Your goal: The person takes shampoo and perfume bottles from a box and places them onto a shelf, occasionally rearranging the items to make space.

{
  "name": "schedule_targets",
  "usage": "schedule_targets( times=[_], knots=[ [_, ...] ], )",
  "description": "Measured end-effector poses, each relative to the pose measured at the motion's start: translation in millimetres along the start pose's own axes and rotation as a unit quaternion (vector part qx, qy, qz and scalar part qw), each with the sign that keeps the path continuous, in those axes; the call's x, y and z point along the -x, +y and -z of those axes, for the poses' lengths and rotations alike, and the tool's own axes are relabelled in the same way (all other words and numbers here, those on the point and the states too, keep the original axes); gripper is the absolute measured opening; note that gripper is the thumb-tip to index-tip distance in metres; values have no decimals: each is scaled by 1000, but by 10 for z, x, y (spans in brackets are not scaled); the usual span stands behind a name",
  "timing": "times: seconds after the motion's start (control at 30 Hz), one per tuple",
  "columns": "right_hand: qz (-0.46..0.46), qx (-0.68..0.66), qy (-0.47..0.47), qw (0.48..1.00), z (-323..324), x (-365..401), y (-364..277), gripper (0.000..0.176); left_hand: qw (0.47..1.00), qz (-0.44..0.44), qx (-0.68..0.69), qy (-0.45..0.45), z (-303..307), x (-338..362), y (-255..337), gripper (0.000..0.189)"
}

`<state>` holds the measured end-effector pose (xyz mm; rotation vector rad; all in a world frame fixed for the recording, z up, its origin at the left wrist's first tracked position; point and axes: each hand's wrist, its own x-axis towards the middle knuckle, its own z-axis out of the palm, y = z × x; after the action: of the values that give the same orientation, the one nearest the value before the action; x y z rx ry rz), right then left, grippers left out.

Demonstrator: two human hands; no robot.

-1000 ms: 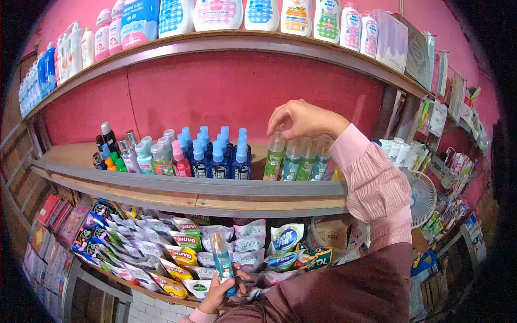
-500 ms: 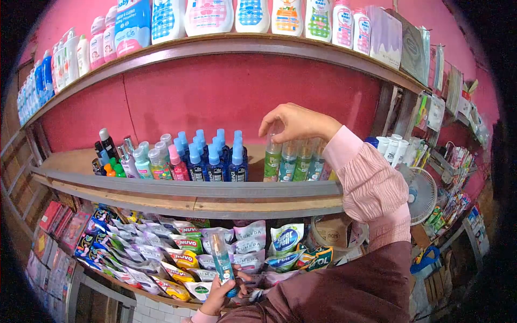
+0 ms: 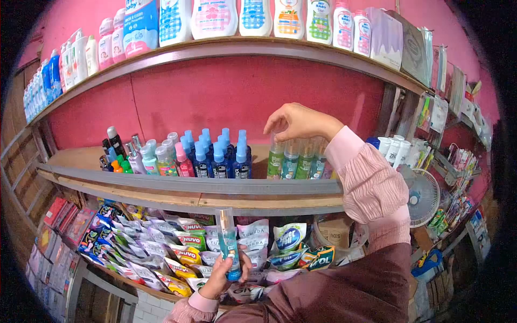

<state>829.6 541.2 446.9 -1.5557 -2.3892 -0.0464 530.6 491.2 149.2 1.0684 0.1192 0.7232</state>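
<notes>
Low in front of me, my left hand is wrapped around a teal spray bottle with a tall clear cap, held nearly upright. Up at the middle shelf, my right hand has its thumb and fingers closed around the clear cap of a green spray bottle, which stands at the left end of its row. Beside it are another teal bottle, a second green bottle and more of the kind, partly covered by my right sleeve.
Blue spray bottles stand left on the middle shelf. Powder bottles line the upper shelf. Below lie detergent-like pouches. To the right are white tubes and a fan.
My left hand has risen slightly with the teal bottle, which stands more upright. My right hand stays at the green bottle's cap. The view has shifted a little.
</notes>
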Motion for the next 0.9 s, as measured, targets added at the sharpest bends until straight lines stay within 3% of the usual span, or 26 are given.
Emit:
schedule_targets(
  times=[0.33, 0.47, 0.57, 0.67, 0.7, 0.77, 0.87, 0.9],
  knots=[
    [-2, 18, 6, 1000, -2, 32, -66, 30, 1000, 5, -15, -7, -115, -9, -8, 62],
    [-8, -12, 24, 1000, 13, 53, -93, 30, 997, -30, -47, -52, -153, -129, 75, 67],
    [58, -8, 129, 990, 30, 105, -301, 31, 1000, -4, 17, -25, -233, -229, 160, 71],
    [55, -212, 64, 974, -64, 171, -669, 34, 999, -9, -8, -30, -335, -345, 297, 72],
    [49, -264, 2, 963, -122, 199, -759, 38, 999, -13, -14, -38, -372, -383, 346, 72],
    [23, -266, -75, 961, -181, 295, -994, 47, 998, -27, -29, -54, -435, -442, 427, 69],
    [168, -196, -57, 964, -435, 261, -876, 44, 997, -30, -22, -64, -500, -524, 485, 68],
    [144, -233, -71, 959, -413, 270, -899, 42, 998, -31, -16, -59, -513, -532, 483, 68]
  ],
)
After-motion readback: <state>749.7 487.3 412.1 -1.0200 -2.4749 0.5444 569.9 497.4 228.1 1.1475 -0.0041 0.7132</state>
